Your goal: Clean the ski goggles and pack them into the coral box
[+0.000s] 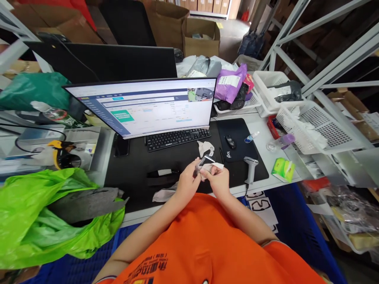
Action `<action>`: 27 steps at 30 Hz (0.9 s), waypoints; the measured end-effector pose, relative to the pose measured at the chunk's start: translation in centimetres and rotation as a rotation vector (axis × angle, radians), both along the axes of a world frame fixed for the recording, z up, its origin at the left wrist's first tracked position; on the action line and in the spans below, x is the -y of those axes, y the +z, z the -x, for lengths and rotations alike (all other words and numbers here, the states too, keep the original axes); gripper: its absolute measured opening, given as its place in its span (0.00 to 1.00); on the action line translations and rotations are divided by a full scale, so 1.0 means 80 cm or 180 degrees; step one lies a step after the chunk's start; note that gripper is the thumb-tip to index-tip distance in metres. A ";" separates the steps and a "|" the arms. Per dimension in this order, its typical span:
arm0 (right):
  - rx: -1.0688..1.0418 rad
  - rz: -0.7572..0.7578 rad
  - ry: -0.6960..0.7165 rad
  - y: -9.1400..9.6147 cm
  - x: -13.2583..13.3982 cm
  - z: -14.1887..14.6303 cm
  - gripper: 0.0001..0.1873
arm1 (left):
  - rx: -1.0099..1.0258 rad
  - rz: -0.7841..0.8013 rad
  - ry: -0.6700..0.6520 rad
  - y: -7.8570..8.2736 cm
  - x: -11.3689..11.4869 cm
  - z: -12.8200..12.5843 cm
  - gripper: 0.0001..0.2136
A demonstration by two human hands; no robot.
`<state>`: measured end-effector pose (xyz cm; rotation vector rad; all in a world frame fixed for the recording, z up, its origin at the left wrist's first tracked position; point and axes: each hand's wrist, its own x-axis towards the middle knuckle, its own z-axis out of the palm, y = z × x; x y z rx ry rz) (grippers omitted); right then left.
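Close in front of my body, over the black desk mat [136, 177], my two hands meet. My left hand [188, 179] is closed around a small shiny dark-and-silver object [208, 158], whose kind I cannot make out. A crumpled white tissue [218, 165] is pinched in my right hand [219, 182], pressed against that object. Just beyond my fingers lies another crumpled tissue [204, 148]. Beside my left wrist a pale cloth-like piece [166, 193] rests on the mat, with a dark flat strip [162, 172] above it.
A monitor [154, 106] and keyboard [177, 139] stand ahead. Rightward are a mouse [230, 142], a barcode scanner [251, 169], a green tissue pack [283, 169] and white baskets [319, 126]. A bright green plastic bag [26, 213] with grey fabric [85, 205] lies left.
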<state>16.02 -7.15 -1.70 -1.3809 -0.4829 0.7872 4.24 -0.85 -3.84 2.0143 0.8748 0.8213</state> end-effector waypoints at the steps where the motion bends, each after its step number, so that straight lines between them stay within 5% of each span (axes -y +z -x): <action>1: -0.0088 -0.0038 -0.0065 0.002 -0.005 -0.011 0.33 | -0.0016 -0.0014 -0.0119 0.001 -0.001 0.001 0.21; 5: -0.0252 -0.0276 -0.0573 0.003 -0.021 -0.037 0.34 | -0.0067 -0.0201 -0.0510 0.005 -0.004 0.003 0.22; 8: 0.0039 -0.0197 -0.0780 -0.002 -0.015 -0.021 0.30 | -0.0119 -0.0218 -0.0331 0.004 -0.003 0.002 0.24; 14: 0.0342 0.0013 -0.0110 -0.006 0.007 0.019 0.30 | -0.0022 0.0012 -0.0032 -0.007 -0.004 0.004 0.22; 21: -0.0226 -0.0329 -0.0384 -0.007 -0.020 -0.036 0.33 | -0.0214 -0.0175 -0.0739 0.008 -0.021 0.011 0.22; 27: 0.0956 0.0232 0.0181 -0.004 0.013 -0.072 0.25 | -0.0281 -0.0179 -0.0705 0.016 -0.042 0.023 0.22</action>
